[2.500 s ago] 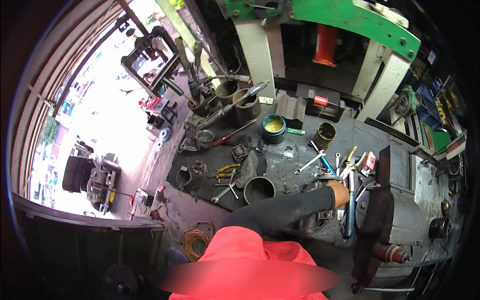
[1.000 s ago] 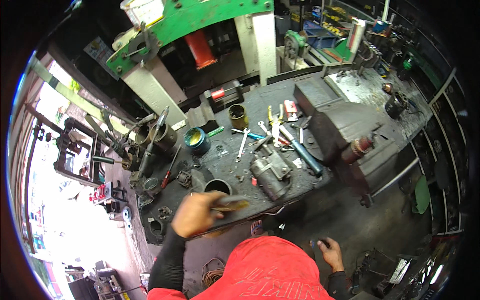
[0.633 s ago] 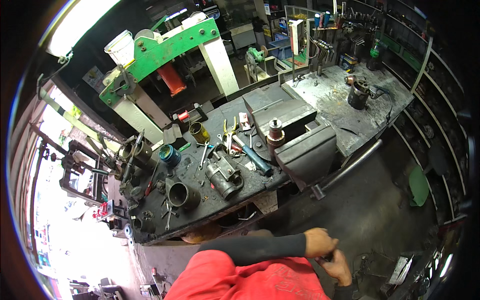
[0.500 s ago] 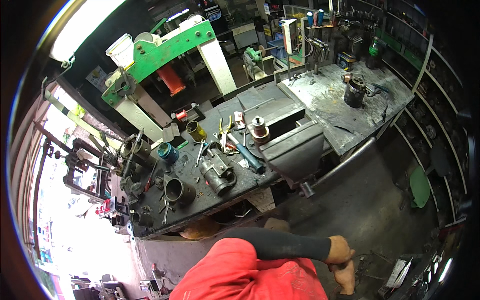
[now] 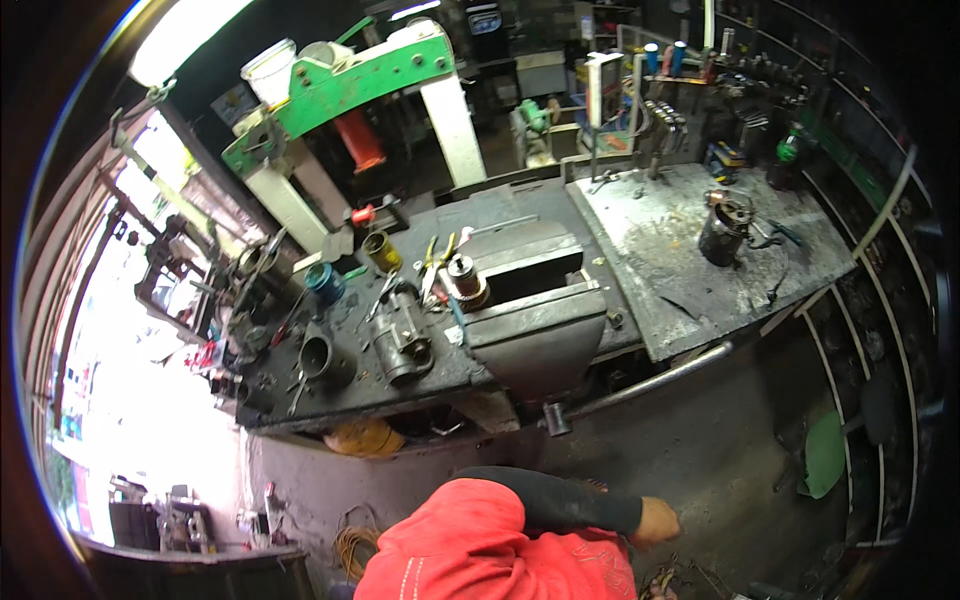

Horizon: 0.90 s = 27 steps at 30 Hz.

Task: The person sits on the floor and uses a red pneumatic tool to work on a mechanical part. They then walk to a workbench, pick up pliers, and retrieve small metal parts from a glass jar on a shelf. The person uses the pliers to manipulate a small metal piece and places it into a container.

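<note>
My left arm, in a black sleeve under a red shirt, reaches across the lower middle to the right. At its end is my left hand (image 5: 657, 522), low over the grey floor; its fingers are tucked out of sight, so I cannot tell whether it holds anything. My right hand does not show. Away from the hand, on the dark workbench, stands a big grey bench vise (image 5: 540, 335). A copper-ringed motor armature (image 5: 464, 282) is upright at its left end. Left of that lie a starter motor body (image 5: 400, 340) and an open metal cylinder (image 5: 325, 362).
A light metal-topped table (image 5: 650, 235) carries a dark motor part (image 5: 722, 235) at the right. Behind the bench rises a green and white press frame (image 5: 370, 85). A green sheet (image 5: 824, 455) leans by the right shelves. Coiled cable (image 5: 355, 545) lies on the floor, lower left.
The view has shifted, and the vise and bench parts sit further left. My left hand has moved left and slightly down in the picture. My right hand, below it before, is out of sight.
</note>
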Available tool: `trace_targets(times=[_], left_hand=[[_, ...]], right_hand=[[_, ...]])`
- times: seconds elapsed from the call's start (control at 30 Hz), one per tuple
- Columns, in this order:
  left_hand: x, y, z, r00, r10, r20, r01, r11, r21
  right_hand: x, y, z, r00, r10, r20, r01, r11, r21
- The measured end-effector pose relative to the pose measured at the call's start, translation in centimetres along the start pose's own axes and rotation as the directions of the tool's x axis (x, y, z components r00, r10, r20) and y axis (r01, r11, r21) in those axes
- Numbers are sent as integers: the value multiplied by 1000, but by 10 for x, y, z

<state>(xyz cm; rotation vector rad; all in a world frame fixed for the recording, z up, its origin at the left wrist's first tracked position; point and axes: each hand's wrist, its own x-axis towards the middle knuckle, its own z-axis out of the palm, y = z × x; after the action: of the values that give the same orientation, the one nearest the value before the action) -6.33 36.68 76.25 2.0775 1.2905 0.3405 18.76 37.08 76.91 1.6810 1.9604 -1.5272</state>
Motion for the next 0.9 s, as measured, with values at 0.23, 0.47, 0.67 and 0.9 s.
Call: trace_targets(times=[0.23, 0.47, 0.67, 0.9], left_hand=[[-212, -30, -14, 651, -735, -189, 671, 673, -311], [-430, -6, -55, 4, -883, -470, 741, 318, -591], [-568, -70, -107, -364, -724, -586, 693, 209, -690], [-682, -216, -150, -335, -856, -394, 883, -138, -449]], right_hand=[[57, -9, -11, 984, -32, 177, 93, 933, -348], [90, -9, 44, 915, -79, 396, 243, 891, -383], [87, -15, 114, 945, -135, 298, 210, 949, -237], [52, -147, 223, 953, -231, 195, 298, 825, -480]])
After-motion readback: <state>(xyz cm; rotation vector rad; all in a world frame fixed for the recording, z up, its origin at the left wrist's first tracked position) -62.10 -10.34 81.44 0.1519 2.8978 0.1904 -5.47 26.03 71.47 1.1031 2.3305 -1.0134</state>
